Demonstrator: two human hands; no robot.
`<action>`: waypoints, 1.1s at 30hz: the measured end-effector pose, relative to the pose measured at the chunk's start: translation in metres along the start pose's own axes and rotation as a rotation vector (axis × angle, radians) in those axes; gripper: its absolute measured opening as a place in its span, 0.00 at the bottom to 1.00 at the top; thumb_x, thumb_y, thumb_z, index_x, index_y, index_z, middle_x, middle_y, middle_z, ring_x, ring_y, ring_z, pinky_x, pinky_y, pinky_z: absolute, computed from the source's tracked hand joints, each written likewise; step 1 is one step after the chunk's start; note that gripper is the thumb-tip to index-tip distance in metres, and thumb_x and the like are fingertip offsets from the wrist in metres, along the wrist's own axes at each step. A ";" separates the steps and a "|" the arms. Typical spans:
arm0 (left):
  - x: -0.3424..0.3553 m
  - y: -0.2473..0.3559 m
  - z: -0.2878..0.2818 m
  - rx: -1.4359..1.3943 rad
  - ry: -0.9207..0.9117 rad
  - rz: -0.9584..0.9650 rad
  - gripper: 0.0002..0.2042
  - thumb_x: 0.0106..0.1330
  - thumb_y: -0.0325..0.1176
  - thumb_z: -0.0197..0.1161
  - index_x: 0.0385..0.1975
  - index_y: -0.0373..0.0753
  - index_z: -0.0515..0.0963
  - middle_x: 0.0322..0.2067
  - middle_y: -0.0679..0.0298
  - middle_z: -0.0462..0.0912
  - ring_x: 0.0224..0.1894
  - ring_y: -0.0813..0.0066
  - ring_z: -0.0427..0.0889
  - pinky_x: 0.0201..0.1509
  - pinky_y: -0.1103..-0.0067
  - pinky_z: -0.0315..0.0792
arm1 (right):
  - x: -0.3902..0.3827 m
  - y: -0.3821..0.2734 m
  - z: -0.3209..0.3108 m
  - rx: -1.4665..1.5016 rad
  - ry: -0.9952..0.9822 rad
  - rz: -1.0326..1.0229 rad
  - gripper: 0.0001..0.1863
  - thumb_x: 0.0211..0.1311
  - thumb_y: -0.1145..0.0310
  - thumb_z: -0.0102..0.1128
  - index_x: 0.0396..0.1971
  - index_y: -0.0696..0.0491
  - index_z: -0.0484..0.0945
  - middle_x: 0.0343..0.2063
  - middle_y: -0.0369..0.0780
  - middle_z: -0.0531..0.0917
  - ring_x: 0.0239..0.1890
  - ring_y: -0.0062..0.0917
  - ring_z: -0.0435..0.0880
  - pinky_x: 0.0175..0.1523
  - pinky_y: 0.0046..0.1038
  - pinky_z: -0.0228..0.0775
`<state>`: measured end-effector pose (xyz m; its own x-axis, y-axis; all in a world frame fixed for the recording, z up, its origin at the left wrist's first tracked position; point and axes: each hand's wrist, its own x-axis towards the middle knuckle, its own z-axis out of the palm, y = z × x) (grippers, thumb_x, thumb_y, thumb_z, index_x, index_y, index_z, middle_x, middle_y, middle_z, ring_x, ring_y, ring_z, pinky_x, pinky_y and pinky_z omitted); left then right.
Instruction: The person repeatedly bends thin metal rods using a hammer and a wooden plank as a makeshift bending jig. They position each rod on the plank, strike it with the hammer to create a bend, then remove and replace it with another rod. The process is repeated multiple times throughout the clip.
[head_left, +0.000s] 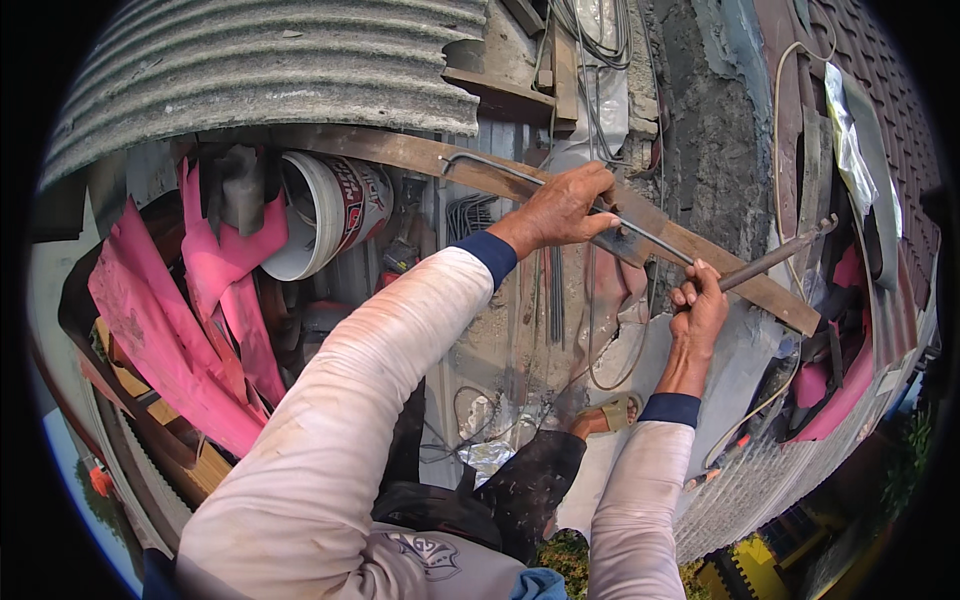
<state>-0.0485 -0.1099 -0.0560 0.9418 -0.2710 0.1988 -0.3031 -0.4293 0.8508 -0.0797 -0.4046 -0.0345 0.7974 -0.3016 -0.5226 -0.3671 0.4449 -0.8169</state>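
My left hand point(565, 208) grips a thin steel rod point(490, 167) that has a hooked end at its left and lies along a long wooden plank point(400, 152). My right hand point(698, 308) is closed around the handle of a metal bending tool point(775, 258) that reaches up and right from the plank. The rod meets the tool just above my right hand. Both arms wear pale long sleeves with dark blue cuffs. My sandalled foot point(606, 415) shows below, between the arms.
A white bucket point(325, 212) lies on its side at the left, beside crumpled pink sheets point(180, 320). Corrugated roofing point(270, 65) spans the top. A rough concrete wall point(705, 130) and hanging wires point(590, 40) stand behind the plank. Loose wire loops lie on the ground.
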 end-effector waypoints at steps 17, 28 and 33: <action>-0.041 -0.049 -0.003 0.342 0.191 -0.110 0.11 0.70 0.41 0.75 0.49 0.65 0.93 0.58 0.71 0.90 0.73 0.63 0.76 0.84 0.55 0.49 | 0.013 0.013 -0.013 -0.091 0.008 0.003 0.05 0.71 0.76 0.68 0.43 0.57 0.82 0.32 0.42 0.87 0.18 0.15 0.71 0.23 0.23 0.63; -0.021 -0.048 -0.017 0.271 0.184 -0.028 0.07 0.66 0.35 0.78 0.40 0.57 0.95 0.42 0.73 0.92 0.56 0.74 0.85 0.84 0.57 0.50 | -0.004 0.021 -0.014 -0.084 0.033 0.031 0.05 0.71 0.77 0.67 0.40 0.54 0.79 0.30 0.43 0.87 0.17 0.15 0.71 0.22 0.24 0.63; -0.009 -0.051 -0.026 0.281 0.106 -0.006 0.06 0.67 0.34 0.77 0.41 0.56 0.95 0.38 0.74 0.92 0.52 0.77 0.85 0.84 0.61 0.50 | -0.011 0.030 -0.018 -0.038 0.043 0.054 0.05 0.72 0.77 0.67 0.41 0.54 0.79 0.30 0.42 0.86 0.17 0.15 0.70 0.22 0.24 0.63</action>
<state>-0.0373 -0.0628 -0.0883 0.9490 -0.1826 0.2570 -0.3123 -0.6563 0.6868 -0.1079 -0.4033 -0.0578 0.7548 -0.3141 -0.5758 -0.4281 0.4291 -0.7953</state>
